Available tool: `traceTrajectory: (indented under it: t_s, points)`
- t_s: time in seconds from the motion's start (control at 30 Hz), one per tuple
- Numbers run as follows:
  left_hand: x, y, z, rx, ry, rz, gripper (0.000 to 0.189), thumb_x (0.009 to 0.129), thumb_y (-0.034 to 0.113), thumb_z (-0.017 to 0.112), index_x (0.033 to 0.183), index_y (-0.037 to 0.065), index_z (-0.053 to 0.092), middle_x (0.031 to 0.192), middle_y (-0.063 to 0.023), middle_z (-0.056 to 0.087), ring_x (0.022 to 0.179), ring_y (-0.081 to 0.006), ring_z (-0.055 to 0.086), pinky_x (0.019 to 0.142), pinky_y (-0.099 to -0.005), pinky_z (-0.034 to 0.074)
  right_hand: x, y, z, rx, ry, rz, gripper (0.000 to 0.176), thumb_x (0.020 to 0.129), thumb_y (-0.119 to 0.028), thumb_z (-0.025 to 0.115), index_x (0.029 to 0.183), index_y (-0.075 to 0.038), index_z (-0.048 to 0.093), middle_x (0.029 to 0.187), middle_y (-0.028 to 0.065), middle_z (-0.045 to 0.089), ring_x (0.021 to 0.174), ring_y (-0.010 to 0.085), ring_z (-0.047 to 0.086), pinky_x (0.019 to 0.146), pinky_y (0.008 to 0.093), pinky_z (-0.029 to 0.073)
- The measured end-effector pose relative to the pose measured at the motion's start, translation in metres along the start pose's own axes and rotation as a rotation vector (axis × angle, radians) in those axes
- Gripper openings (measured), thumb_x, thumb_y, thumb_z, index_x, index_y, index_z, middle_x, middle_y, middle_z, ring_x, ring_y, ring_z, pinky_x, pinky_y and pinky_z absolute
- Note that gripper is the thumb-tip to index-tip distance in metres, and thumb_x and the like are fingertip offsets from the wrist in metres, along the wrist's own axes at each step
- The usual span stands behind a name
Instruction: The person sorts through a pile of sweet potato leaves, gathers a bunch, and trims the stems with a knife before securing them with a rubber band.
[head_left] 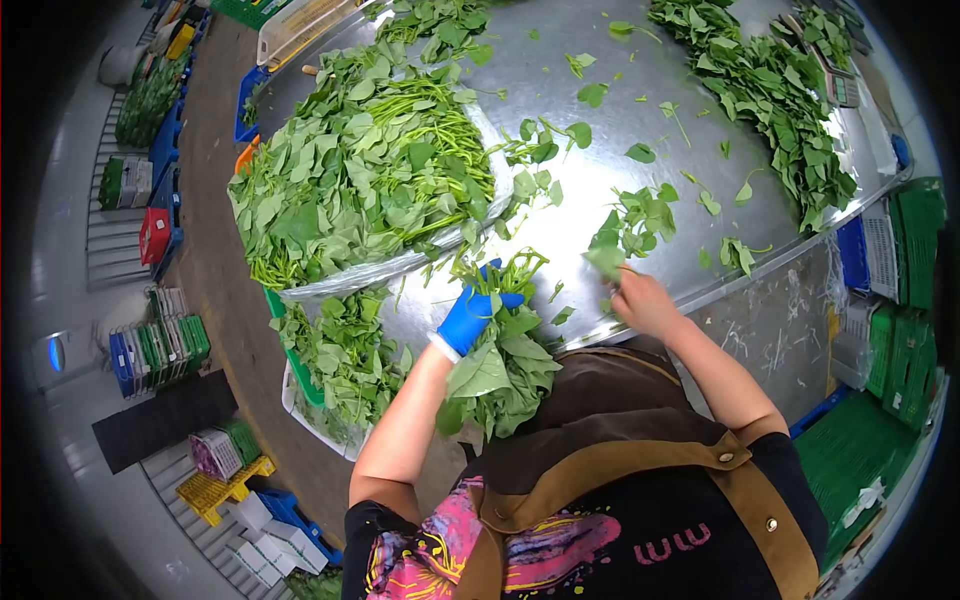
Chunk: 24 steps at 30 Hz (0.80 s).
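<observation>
My left hand [470, 318], in a blue glove, is closed round a bunch of leafy greens [505, 370], with stems upward and leaves hanging by the apron. My bare right hand [640, 300] is at the metal table's near edge, its fingers pinched on a green leaf [604, 258]. Just beyond it lies a small cluster of loose leaves [640, 220]. A large pile of greens [350, 170] in a clear plastic wrap [440, 240] fills the left of the metal table [560, 100].
More greens [770, 110] line the right side near a scale [843, 90]. Below the big pile, a green-rimmed crate [308, 375] holds leaves. Stray leaves dot the table. Stacked green crates [905, 360] stand at right; a yellow pallet [225, 490] is on the left.
</observation>
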<state>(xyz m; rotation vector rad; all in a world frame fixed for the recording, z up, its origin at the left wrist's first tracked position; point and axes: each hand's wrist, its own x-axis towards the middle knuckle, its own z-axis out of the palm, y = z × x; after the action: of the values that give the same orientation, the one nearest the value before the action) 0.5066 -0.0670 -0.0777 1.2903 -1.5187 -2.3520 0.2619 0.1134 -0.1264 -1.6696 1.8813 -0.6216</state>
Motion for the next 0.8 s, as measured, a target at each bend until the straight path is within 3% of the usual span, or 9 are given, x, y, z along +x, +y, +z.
traceTrajectory:
  t_s: [0.1, 0.2, 0.23, 0.47, 0.5, 0.6, 0.63, 0.73, 0.8]
  points:
    - [0.006, 0.006, 0.007, 0.162, -0.035, -0.027, 0.05, 0.081, 0.012, 0.064, 0.128, -0.001, 0.05, 0.115, -0.008, 0.061, 0.105, -0.0149, 0.056, 0.091, -0.0284, 0.045, 0.013, -0.045, -0.033, -0.117, -0.046, -0.321, 0.025, 0.078, -0.01, 0.058, 0.102, -0.009, 0.051, 0.089, 0.0072, 0.054, 0.077, 0.0232, 0.063, 0.059, 0.0384, 0.051]
    - [0.002, -0.006, 0.013, -0.133, 0.014, -0.025, 0.042, 0.08, 0.011, 0.064, 0.119, -0.002, 0.055, 0.095, -0.0102, 0.067, 0.085, -0.0139, 0.062, 0.073, -0.0284, 0.049, 0.03, -0.054, -0.026, -0.146, -0.017, -0.377, 0.024, 0.08, -0.011, 0.058, 0.103, -0.013, 0.052, 0.084, 0.0034, 0.052, 0.067, 0.0178, 0.062, 0.052, 0.0337, 0.05]
    - [0.005, -0.01, 0.012, 0.22, -0.052, 0.203, 0.032, 0.083, 0.01, 0.06, 0.113, -0.002, 0.06, 0.095, -0.01, 0.068, 0.082, -0.0131, 0.062, 0.072, -0.029, 0.05, 0.034, -0.055, -0.024, -0.145, -0.003, -0.385, 0.024, 0.08, -0.013, 0.059, 0.104, -0.015, 0.052, 0.081, 0.0035, 0.05, 0.061, 0.0209, 0.062, 0.05, 0.0352, 0.049]
    - [0.02, -0.029, 0.023, 0.385, 0.118, 0.262, 0.027, 0.085, 0.01, 0.063, 0.11, 0.0, 0.062, 0.103, -0.0093, 0.066, 0.091, -0.0166, 0.06, 0.081, -0.0327, 0.049, 0.046, -0.056, -0.005, -0.187, -0.022, -0.333, 0.015, 0.08, -0.01, 0.056, 0.094, -0.007, 0.049, 0.077, 0.0086, 0.055, 0.054, 0.0251, 0.062, 0.046, 0.0377, 0.049]
    - [0.017, -0.025, 0.028, 0.245, 0.163, 0.173, 0.026, 0.085, 0.011, 0.063, 0.108, -0.001, 0.062, 0.102, -0.0097, 0.067, 0.091, -0.0165, 0.061, 0.08, -0.0324, 0.049, 0.047, -0.058, -0.004, -0.21, -0.039, -0.31, 0.014, 0.08, -0.009, 0.055, 0.092, -0.006, 0.049, 0.075, 0.0096, 0.056, 0.054, 0.0253, 0.062, 0.046, 0.0377, 0.05]
    - [0.013, -0.022, 0.028, 0.428, 0.164, 0.244, 0.024, 0.084, 0.01, 0.063, 0.105, -0.001, 0.064, 0.097, -0.0077, 0.068, 0.087, -0.0157, 0.062, 0.076, -0.0313, 0.049, 0.044, -0.053, -0.001, -0.219, -0.043, -0.273, 0.012, 0.08, -0.008, 0.054, 0.089, -0.003, 0.048, 0.072, 0.0119, 0.058, 0.056, 0.0268, 0.063, 0.048, 0.039, 0.051]
    - [0.015, -0.019, 0.032, 0.293, 0.18, 0.178, 0.021, 0.081, 0.007, 0.065, 0.1, -0.002, 0.064, 0.089, -0.0094, 0.068, 0.077, -0.0132, 0.061, 0.07, -0.0301, 0.05, 0.041, -0.049, 0.001, -0.21, -0.037, -0.264, 0.012, 0.08, -0.007, 0.053, 0.089, -0.002, 0.048, 0.072, 0.0125, 0.059, 0.057, 0.0275, 0.064, 0.048, 0.0396, 0.051]
    - [0.003, 0.001, 0.05, 0.13, 0.235, -0.108, 0.024, 0.078, 0.006, 0.069, 0.099, -0.003, 0.067, 0.09, -0.008, 0.069, 0.081, -0.014, 0.063, 0.073, -0.0285, 0.05, 0.034, -0.03, 0.006, -0.175, -0.144, -0.211, 0.013, 0.079, -0.008, 0.053, 0.09, -0.002, 0.048, 0.073, 0.0128, 0.061, 0.059, 0.0299, 0.065, 0.051, 0.0418, 0.052]
    - [0.008, -0.019, 0.044, 0.154, 0.213, -0.097, 0.028, 0.075, 0.007, 0.072, 0.101, -0.003, 0.067, 0.092, -0.0068, 0.069, 0.082, -0.014, 0.063, 0.074, -0.0281, 0.05, 0.03, -0.028, 0.013, -0.194, -0.137, -0.198, 0.013, 0.079, -0.008, 0.053, 0.089, -0.001, 0.048, 0.073, 0.0136, 0.062, 0.061, 0.0308, 0.065, 0.053, 0.0425, 0.052]
